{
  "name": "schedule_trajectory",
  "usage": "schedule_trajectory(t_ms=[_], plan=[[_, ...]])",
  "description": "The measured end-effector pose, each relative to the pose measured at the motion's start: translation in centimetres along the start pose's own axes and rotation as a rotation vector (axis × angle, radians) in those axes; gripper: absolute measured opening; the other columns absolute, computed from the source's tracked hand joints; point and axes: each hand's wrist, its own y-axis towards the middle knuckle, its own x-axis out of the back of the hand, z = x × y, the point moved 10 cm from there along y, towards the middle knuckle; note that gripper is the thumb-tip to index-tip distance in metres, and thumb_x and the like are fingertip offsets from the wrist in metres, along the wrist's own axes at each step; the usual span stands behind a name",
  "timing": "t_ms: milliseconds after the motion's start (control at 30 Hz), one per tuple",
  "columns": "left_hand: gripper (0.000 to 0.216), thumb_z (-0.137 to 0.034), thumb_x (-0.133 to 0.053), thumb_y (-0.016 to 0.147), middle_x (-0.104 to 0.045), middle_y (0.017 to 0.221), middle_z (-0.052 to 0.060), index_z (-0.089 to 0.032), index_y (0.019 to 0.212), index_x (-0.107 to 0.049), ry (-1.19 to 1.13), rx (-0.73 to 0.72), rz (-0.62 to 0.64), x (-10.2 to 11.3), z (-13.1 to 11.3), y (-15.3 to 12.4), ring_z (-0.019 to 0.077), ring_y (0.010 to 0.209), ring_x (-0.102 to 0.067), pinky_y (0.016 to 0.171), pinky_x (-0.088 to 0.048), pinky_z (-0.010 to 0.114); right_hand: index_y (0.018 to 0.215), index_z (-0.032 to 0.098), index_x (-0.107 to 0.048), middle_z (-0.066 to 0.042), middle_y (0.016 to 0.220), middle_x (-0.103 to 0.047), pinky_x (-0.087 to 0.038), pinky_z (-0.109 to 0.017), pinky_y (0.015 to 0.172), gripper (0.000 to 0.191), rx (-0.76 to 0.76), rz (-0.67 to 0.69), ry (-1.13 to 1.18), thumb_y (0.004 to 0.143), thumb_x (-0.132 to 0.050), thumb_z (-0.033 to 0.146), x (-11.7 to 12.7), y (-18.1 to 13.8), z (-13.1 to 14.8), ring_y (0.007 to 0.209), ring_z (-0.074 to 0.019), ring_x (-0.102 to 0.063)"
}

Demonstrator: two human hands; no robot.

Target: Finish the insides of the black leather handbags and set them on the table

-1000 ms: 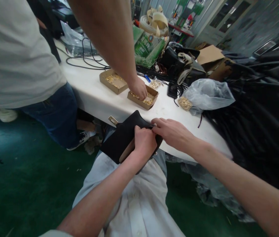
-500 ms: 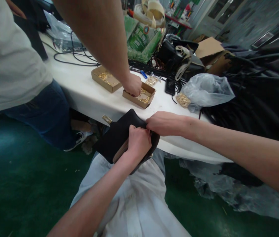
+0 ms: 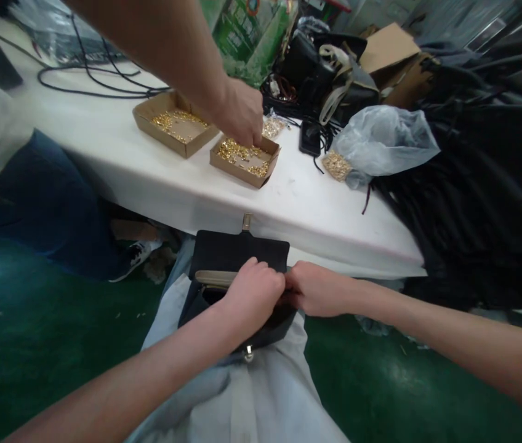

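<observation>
A small black handbag [image 3: 236,246] rests on my lap, its flap folded back toward the table and its inside showing. A gold clasp plate [image 3: 247,222] sticks out from the flap's edge, and a metal lock [image 3: 248,353] sits on the front. My left hand [image 3: 256,289] is closed on the bag's right part, near the opening. Beside it, my right hand [image 3: 314,289] pinches the bag's right side edge, with its fingertips close to my left hand. What lies between the fingertips is hidden.
On the white table [image 3: 150,178] stand two cardboard trays, a left one [image 3: 182,147] and a right one [image 3: 242,175], with small gold pieces. A co-worker's hand [image 3: 242,114] hovers over the right tray. A plastic bag [image 3: 385,141], a phone [image 3: 309,138] and black material [image 3: 482,178] lie rightward.
The handbag has turned so its flap lies toward the table and its front toward me. Both my hands have moved down with it. The co-worker's hand has risen from the right tray.
</observation>
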Motion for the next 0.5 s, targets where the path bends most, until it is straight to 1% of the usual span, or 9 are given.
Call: schedule_trajectory(t_ms=[33,100,200,267,333,400,500], plan=[[0.018,-0.019,-0.068,0.102,-0.084,0.103,0.018,-0.016,0.099,-0.086,-0.017,-0.018,0.024,-0.6,-0.1,0.4,0.0352,0.105,-0.079,0.097,-0.056,0.045,0.087,0.018,-0.082,-0.007,0.087,-0.084,-0.047,-0.027,0.068,0.021,-0.017,0.014,0.074,0.089,-0.062,0.013,-0.6,-0.1,-0.8,0.073,-0.0191,-0.070],[0.017,-0.023,-0.070,0.102,-0.085,0.103,0.014,-0.020,0.101,-0.087,-0.070,-0.068,0.100,-1.7,-0.1,1.2,0.0331,0.101,-0.081,0.089,-0.058,0.040,0.083,0.019,-0.080,-0.003,0.078,-0.081,-0.045,-0.026,0.062,0.018,-0.058,0.063,0.209,0.088,-0.063,0.017,-1.8,-0.4,-2.4,0.068,-0.0176,-0.069],[0.017,-0.026,-0.071,0.102,-0.087,0.099,0.010,-0.024,0.098,-0.088,-0.152,-0.125,0.216,-3.1,-0.3,2.2,0.0309,0.098,-0.083,0.080,-0.059,0.034,0.080,0.018,-0.076,-0.003,0.073,-0.078,-0.047,-0.024,0.058,0.017,-0.123,0.175,0.370,0.089,-0.063,0.024,-3.7,-0.9,-4.4,0.068,-0.0191,-0.072],[0.021,-0.023,-0.067,0.103,-0.087,0.100,0.012,-0.022,0.098,-0.087,-0.185,-0.116,0.253,-3.8,-0.7,2.5,0.0317,0.099,-0.083,0.080,-0.060,0.034,0.081,0.018,-0.074,-0.004,0.076,-0.078,-0.052,-0.024,0.062,0.018,-0.146,0.240,0.461,0.091,-0.059,0.024,-4.8,-1.2,-5.1,0.074,-0.0205,-0.077],[0.024,-0.021,-0.063,0.104,-0.086,0.102,0.015,-0.018,0.101,-0.086,-0.209,-0.084,0.276,-4.5,-1.2,2.6,0.0336,0.100,-0.084,0.080,-0.061,0.036,0.080,0.019,-0.070,-0.004,0.079,-0.077,-0.056,-0.025,0.066,0.015,-0.175,0.276,0.569,0.089,-0.058,0.022,-5.7,-1.6,-5.7,0.079,-0.0217,-0.079],[0.025,-0.018,-0.060,0.103,-0.086,0.104,0.018,-0.015,0.105,-0.085,-0.228,-0.053,0.295,-5.2,-1.7,2.6,0.0358,0.100,-0.084,0.081,-0.063,0.039,0.079,0.019,-0.068,-0.004,0.078,-0.076,-0.056,-0.025,0.066,0.012,-0.216,0.274,0.641,0.087,-0.059,0.020,-6.2,-1.9,-6.4,0.080,-0.0223,-0.078],[0.025,-0.016,-0.059,0.101,-0.085,0.102,0.019,-0.015,0.103,-0.084,-0.261,-0.011,0.331,-6.1,-1.8,2.5,0.0375,0.097,-0.084,0.081,-0.064,0.042,0.081,0.019,-0.073,-0.004,0.078,-0.076,-0.051,-0.025,0.064,0.014,-0.250,0.250,0.655,0.086,-0.060,0.018,-6.5,-2.2,-7.0,0.077,-0.0216,-0.074]])
